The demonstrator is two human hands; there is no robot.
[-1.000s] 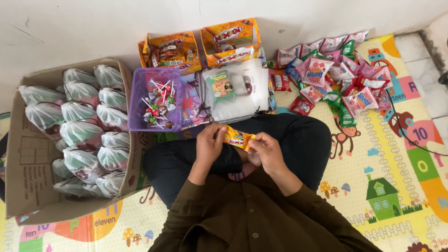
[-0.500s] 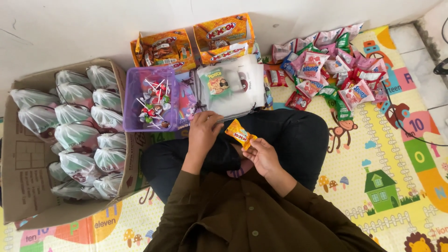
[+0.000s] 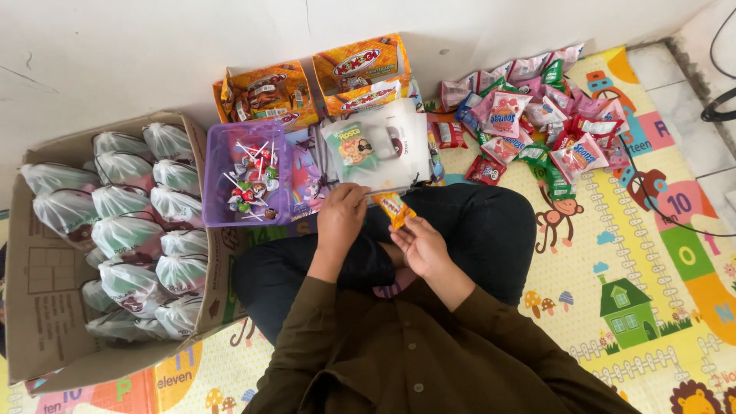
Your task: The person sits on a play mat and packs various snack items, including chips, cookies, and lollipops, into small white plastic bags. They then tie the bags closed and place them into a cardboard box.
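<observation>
The orange snack packet (image 3: 393,208), held in both hands a second ago, is now pinched only by the right hand (image 3: 420,247) just below the stack of clear drawstring bags (image 3: 383,146), toward which the freed left hand (image 3: 342,217), loosely curled and empty, reaches.

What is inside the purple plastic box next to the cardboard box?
The purple plastic box holds lollipops with white sticks and colourful wrappers, piled loosely. What lies under the pile cannot be seen.
</observation>
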